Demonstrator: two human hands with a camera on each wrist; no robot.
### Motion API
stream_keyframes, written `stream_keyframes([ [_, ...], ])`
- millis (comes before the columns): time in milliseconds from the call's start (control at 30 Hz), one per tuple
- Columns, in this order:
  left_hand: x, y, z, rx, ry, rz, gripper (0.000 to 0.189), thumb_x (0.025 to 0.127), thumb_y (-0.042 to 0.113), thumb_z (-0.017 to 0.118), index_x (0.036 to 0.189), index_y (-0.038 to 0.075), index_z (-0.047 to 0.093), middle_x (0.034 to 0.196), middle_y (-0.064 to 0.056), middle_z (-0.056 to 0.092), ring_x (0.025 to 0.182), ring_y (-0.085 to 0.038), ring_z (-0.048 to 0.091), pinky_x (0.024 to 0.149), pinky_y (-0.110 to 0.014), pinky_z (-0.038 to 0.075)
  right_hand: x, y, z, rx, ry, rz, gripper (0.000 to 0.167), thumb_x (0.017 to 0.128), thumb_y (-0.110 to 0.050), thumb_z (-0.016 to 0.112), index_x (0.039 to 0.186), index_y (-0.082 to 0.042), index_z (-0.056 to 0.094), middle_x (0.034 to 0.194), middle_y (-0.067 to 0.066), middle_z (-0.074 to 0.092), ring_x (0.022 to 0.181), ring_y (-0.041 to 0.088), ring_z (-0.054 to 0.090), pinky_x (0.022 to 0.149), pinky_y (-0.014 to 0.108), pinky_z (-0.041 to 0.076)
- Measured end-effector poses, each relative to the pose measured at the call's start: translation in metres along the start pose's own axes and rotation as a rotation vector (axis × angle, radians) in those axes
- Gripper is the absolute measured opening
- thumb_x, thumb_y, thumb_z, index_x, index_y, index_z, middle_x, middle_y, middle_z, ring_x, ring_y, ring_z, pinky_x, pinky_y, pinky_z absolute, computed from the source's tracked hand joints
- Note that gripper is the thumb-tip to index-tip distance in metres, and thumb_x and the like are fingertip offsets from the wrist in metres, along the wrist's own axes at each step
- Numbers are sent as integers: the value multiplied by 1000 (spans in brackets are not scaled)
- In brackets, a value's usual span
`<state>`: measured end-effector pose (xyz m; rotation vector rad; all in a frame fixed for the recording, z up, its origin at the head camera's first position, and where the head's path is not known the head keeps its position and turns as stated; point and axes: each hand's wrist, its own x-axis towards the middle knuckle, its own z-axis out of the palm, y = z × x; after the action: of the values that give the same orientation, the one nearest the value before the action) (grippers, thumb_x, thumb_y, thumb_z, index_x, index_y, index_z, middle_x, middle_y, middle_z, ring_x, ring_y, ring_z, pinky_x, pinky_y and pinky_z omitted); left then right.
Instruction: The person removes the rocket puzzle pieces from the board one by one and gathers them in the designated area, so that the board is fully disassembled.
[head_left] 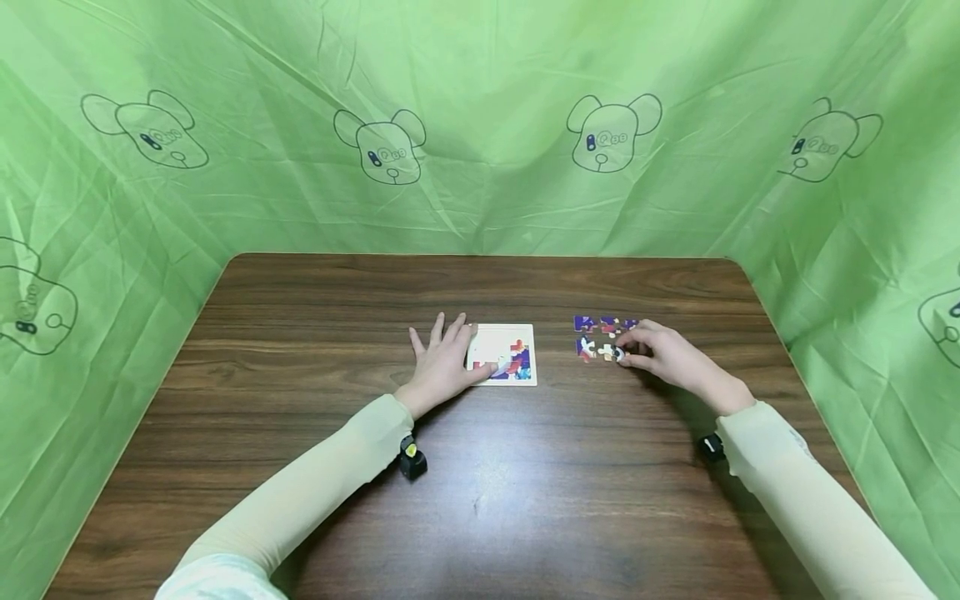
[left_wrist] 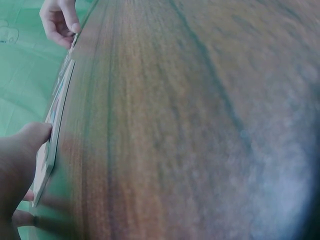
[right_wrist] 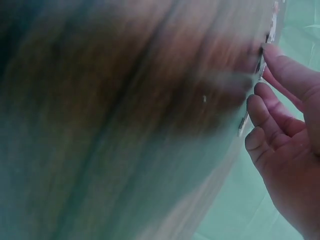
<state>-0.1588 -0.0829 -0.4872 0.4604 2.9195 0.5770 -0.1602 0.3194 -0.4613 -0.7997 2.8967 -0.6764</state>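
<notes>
A white puzzle tray [head_left: 498, 333] lies flat near the middle of the table, with colourful pieces fitted in its lower right part. My left hand [head_left: 442, 365] rests over its left side, fingers spread and thumb [left_wrist: 37, 132] on the tray's face. To the right, my right hand [head_left: 660, 357] pinches a puzzle piece [head_left: 618, 353] between thumb and fingertips, at the table surface. Loose purple, red and white puzzle pieces [head_left: 585, 323] lie left of that hand in two rows. One at the row's end is partly hidden by the fingers. The right wrist view shows the pieces only edge-on.
The brown wood-grain table [head_left: 480, 500] has its far edge against a green curtain [head_left: 487, 192] printed with bear-head outlines. The curtain also hangs along both sides. A dark wrist device [head_left: 412, 457] sits under the left sleeve, and another [head_left: 712, 447] under the right.
</notes>
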Motion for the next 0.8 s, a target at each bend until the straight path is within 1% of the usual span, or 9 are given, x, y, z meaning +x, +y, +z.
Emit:
stream_keyframes([
  [167, 0, 0, 1, 4, 3, 4, 88, 92, 69, 64, 159, 16, 44, 170, -12, 28, 159, -43, 7, 112, -81, -8, 1, 2, -1, -5, -16, 35, 26, 94, -12, 78, 118, -3, 74, 98, 5, 64, 85, 19, 60, 76, 41, 51],
  [367, 0, -1, 0, -4, 7, 3, 86, 92, 67, 65, 158, 15, 45, 170, -12, 30, 159, -43, 7, 113, -81, -9, 1, 1, -2, -6, -19, 47, 25, 95, -13, 77, 118, -3, 74, 99, 7, 64, 89, 22, 61, 78, 45, 51],
  [800, 0, -1, 0, 8, 3, 1, 88, 91, 70, 63, 159, 16, 45, 170, -11, 30, 159, -43, 7, 112, -81, -8, 2, 2, -3, -23, -17, 24, 23, 95, -11, 77, 116, -3, 74, 97, 8, 64, 87, 22, 60, 77, 45, 51],
])
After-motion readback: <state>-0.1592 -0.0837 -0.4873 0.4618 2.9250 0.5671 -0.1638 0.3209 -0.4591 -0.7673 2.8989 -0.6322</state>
